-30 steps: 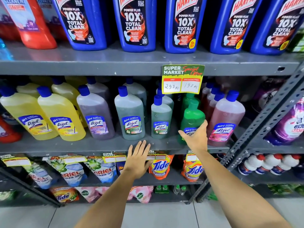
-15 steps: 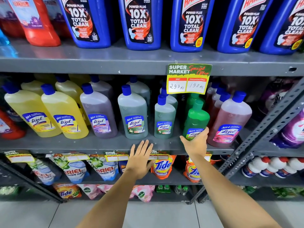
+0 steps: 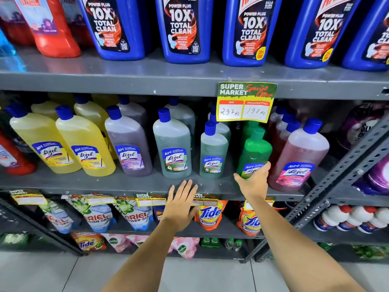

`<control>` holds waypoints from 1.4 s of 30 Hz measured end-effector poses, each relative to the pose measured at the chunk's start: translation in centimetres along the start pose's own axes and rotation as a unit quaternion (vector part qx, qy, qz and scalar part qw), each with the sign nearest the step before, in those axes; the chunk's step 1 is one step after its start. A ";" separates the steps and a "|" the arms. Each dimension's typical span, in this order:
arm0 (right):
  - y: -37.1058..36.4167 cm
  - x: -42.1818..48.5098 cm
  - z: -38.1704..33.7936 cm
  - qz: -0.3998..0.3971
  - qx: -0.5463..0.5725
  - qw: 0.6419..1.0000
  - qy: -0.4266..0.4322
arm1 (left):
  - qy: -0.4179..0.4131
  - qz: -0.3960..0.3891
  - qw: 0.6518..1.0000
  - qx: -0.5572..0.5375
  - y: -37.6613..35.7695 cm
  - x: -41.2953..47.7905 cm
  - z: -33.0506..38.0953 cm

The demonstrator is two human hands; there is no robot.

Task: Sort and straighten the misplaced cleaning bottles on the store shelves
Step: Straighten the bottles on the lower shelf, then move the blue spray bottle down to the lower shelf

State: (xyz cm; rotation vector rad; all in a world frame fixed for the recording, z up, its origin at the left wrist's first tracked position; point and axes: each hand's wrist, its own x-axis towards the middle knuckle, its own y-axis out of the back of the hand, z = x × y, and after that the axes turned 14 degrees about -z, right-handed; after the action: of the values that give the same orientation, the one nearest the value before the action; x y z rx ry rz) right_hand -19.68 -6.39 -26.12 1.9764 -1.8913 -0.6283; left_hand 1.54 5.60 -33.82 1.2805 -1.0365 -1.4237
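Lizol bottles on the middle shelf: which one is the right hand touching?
The bright green bottle with the green cap, between the small grey-green bottle and the pink bottle; the right hand cups its base.

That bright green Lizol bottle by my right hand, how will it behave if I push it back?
The green bottle looks full, so probably heavy. It is tall, narrow and already tilted, so a high push may tip it; the right hand sits low. Smooth plastic should slide on the shelf.

Two yellow plastic bottles (image 3: 63, 144) have blue caps. The bright green plastic bottle (image 3: 255, 150) has a green cap. The far-right purple bottle (image 3: 379, 175) maybe has white swirls.
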 end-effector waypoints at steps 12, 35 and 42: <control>0.4 -0.3 0.4 -0.019 -0.004 1.000 0.008 | 0.019 -0.035 0.999 0.035 0.9 -0.2 0.6; 2.2 -10.4 -23.7 0.152 0.027 0.774 0.614 | 0.063 0.377 0.922 0.056 26.6 -17.1 -8.2; -7.0 -16.5 -33.3 0.092 0.088 0.760 0.637 | 0.148 0.350 0.918 0.113 28.1 -26.8 -17.3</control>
State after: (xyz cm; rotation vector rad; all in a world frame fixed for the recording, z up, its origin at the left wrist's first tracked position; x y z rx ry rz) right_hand 3.58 8.39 -0.16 1.4975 -1.1622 0.8382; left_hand 22.26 25.70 -2.52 1.0732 -1.2953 -0.5602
